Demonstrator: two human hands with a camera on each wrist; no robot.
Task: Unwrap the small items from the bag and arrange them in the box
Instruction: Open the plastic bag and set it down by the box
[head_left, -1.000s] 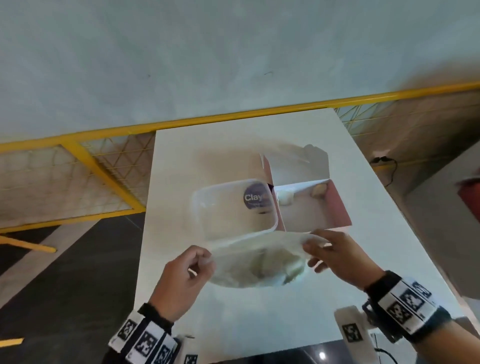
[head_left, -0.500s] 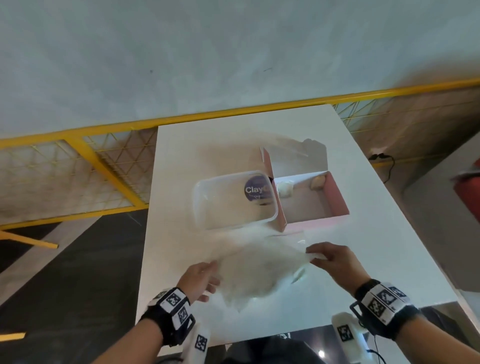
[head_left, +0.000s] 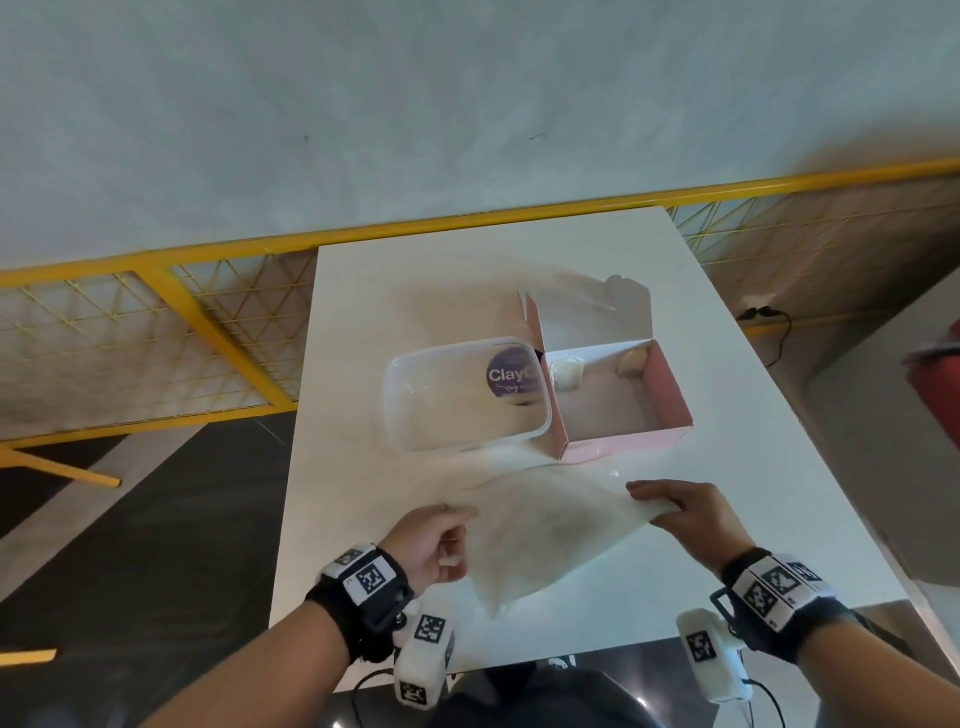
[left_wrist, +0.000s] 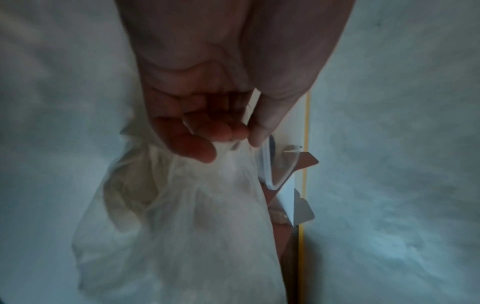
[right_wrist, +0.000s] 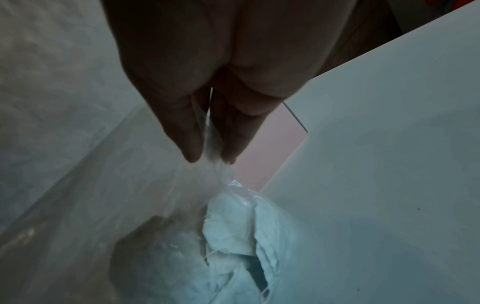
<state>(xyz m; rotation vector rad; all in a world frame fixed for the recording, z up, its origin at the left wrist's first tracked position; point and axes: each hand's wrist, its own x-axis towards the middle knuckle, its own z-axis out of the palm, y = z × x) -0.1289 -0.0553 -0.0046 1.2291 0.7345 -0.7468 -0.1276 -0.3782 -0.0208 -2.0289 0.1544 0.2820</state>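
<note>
A thin translucent white plastic bag (head_left: 545, 535) hangs stretched between my two hands above the near part of the white table (head_left: 779, 493). My left hand (head_left: 441, 540) pinches its left edge between thumb and fingers, and the left wrist view shows the bag (left_wrist: 182, 216) drooping below that hand (left_wrist: 228, 135). My right hand (head_left: 670, 512) pinches the right edge (right_wrist: 210, 156). White wrapped bundles (right_wrist: 246, 236) show inside the bag. Beyond it stands the open pink box (head_left: 670, 395) holding a white wrapped item (head_left: 567, 374) and a tan item (head_left: 632, 362) along its far wall.
A clear plastic container (head_left: 415, 405) with a purple round label (head_left: 511, 374) sits left of the pink box, touching it. A yellow railing (head_left: 208, 332) runs behind and left of the table. The table's near edge (head_left: 597, 657) lies just below my wrists.
Both hands have come down and toward me with the bag, away from the container and box. The bag, earlier bulging open between the hands, now hangs flatter and stretched wide.
</note>
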